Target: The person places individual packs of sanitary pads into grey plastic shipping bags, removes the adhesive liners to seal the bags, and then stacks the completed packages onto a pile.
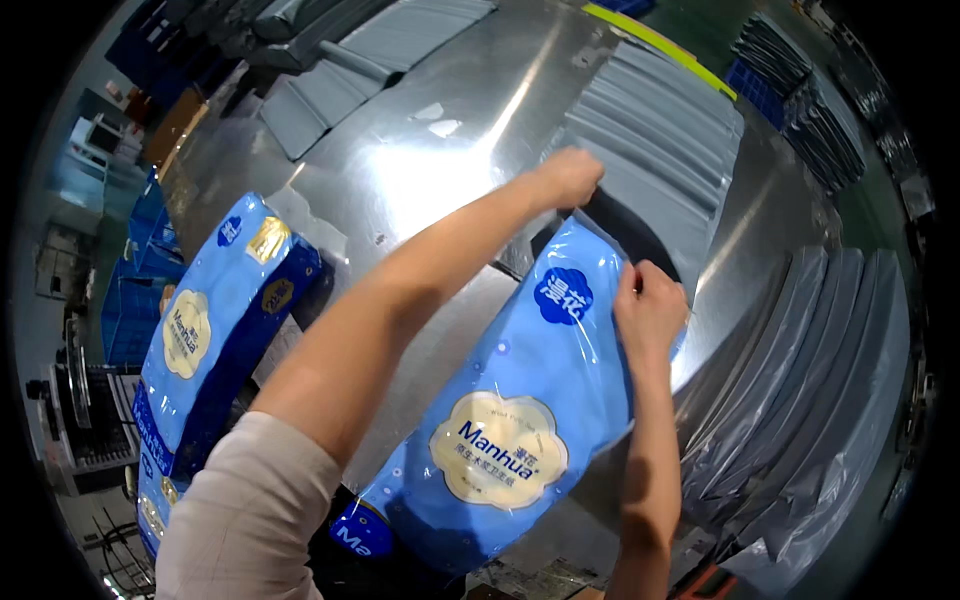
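Note:
A long blue plastic-wrapped pack (400, 480), with a cream flower-shaped label and a dark blue badge, lies slanting across the metal table in front of me. My right hand (650, 310) is closed at its far right corner, thumb and fingers pinching the wrapping. Just beyond the pack's far end, my left hand (572, 178) is curled into a fist beside the near edge of a stack of grey plastic bags (655, 130). What sits inside that fist is hidden. A dark curved shape (635, 235) shows between the pack and the stack.
Left of my arm stands another blue pack (215, 300), on top of more. Folded grey bags (350, 75) lie at the table's far left. Thick grey bags (800, 370) hang at the right edge. A yellow-green strip (665, 45) borders the far side. Blue crates (135, 310) stand left.

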`<state>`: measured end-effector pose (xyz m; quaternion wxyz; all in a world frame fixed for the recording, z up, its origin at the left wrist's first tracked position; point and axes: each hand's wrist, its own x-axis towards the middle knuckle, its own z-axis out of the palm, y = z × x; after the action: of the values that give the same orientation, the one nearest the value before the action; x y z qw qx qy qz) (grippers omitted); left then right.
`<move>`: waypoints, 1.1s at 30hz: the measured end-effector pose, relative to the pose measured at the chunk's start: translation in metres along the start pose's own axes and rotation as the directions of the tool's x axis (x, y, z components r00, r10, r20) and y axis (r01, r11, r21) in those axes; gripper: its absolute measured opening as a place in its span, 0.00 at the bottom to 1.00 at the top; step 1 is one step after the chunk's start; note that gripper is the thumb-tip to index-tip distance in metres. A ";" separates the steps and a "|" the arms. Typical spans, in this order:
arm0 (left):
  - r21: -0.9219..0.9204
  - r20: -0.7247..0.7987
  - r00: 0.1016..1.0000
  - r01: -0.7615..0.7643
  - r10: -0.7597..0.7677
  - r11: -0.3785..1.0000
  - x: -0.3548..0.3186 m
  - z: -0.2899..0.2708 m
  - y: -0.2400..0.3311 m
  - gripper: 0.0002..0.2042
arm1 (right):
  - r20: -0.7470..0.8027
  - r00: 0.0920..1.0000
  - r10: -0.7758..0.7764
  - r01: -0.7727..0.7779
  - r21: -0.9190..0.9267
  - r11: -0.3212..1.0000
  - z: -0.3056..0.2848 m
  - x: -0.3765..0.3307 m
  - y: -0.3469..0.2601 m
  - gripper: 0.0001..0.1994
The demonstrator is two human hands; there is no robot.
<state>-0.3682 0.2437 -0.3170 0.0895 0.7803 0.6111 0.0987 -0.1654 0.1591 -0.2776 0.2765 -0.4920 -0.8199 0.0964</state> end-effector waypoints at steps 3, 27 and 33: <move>0.137 0.014 0.985 -0.172 0.171 0.976 -0.016 -0.032 0.029 0.06 | 0.116 0.929 0.350 -0.351 -0.013 0.936 0.021 0.000 -0.002 0.08; -0.383 0.061 0.836 0.524 -0.545 0.760 -0.137 0.065 0.023 0.16 | 0.161 0.766 0.622 -0.630 0.000 0.776 0.060 -0.116 0.139 0.15; -0.133 0.090 0.941 0.336 -0.326 0.932 -0.197 0.062 0.012 0.11 | 0.344 0.859 0.379 -0.318 -0.222 0.922 0.002 -0.136 0.065 0.11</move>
<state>-0.3861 0.0482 -0.3827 0.1822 0.6602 0.7216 0.1009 -0.0687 0.0747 -0.3561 0.0503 -0.6245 -0.7599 0.1734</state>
